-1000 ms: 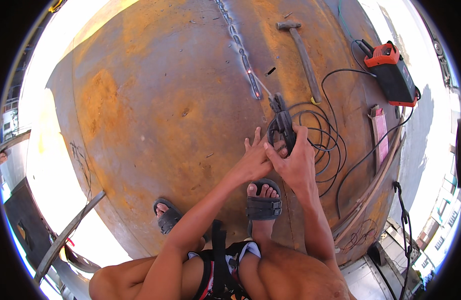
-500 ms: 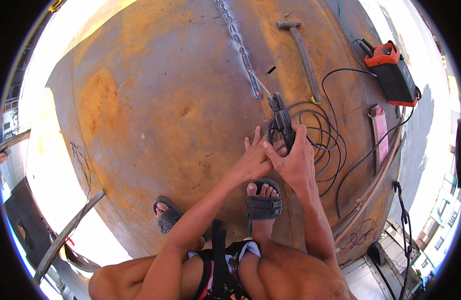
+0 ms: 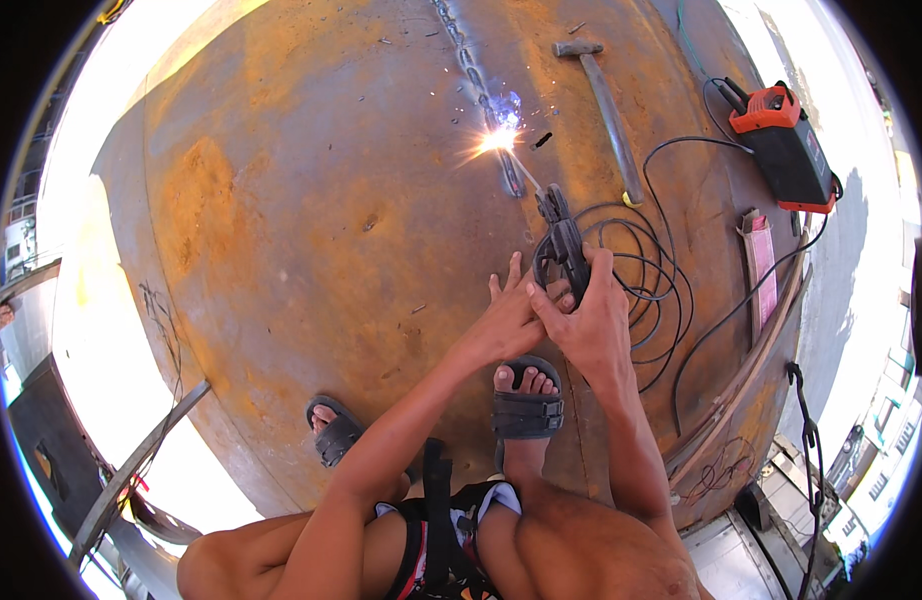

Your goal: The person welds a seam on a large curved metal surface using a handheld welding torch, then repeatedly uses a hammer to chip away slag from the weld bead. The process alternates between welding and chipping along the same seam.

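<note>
"Hardly anything shifts since the earlier frame, but a bright arc now flares at the rod's tip."

"And the hands?"

"Right hand clamps round the black electrode holder; left hand lies against it, fingers spread, though whether it grips I can't tell."

"Beyond?"

"Weld bead under the arc, on the rusty metal plate; hammer right of that, black-and-orange machine farther right."
</note>
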Demonstrator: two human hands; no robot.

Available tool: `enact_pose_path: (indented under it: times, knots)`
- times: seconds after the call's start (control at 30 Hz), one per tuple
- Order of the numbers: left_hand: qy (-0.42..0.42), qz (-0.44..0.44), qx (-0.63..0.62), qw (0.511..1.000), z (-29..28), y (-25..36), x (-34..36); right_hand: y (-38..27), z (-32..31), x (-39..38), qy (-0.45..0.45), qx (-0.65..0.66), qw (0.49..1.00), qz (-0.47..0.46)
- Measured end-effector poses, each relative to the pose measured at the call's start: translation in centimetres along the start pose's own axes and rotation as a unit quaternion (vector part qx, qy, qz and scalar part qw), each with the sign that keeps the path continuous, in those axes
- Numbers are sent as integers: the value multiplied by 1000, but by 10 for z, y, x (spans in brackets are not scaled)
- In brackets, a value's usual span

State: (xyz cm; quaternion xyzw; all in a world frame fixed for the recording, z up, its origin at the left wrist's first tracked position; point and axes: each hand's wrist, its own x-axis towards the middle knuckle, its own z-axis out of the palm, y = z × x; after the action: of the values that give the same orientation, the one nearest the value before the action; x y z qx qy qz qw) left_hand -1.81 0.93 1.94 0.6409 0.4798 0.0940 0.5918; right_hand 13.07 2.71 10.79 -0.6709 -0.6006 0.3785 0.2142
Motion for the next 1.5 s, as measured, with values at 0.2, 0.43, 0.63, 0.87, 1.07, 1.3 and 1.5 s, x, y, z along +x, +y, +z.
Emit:
enact_pose_path:
  times: [0.2, 0.43, 0.63, 0.87, 1.07, 1.3, 1.5]
  knots:
    - [-1, 1, 1, 1000, 0, 2, 0, 3, 1, 0, 3, -15, 1000, -2]
    - [-9, -4, -6, 1000, 0, 1, 4, 10, 4, -7, 38, 24, 999, 7]
    - [-8, -10, -12, 1000, -2, 3, 1, 8, 4, -4, 19, 26, 999, 18]
    - [-4, -3, -18, 1000, -1, -1, 1, 3, 2, -1, 4, 17, 1000, 20]
    - [6, 5, -10, 1000, 0, 0, 0, 4, 3, 0, 3, 5, 1000, 14]
    - [-1, 6, -16, 1000, 0, -2, 2, 6, 5, 1, 12, 1, 1000, 2]
    - [-3, 4, -22, 1000, 1, -6, 3, 7, 8, 1, 20, -6, 1000, -12]
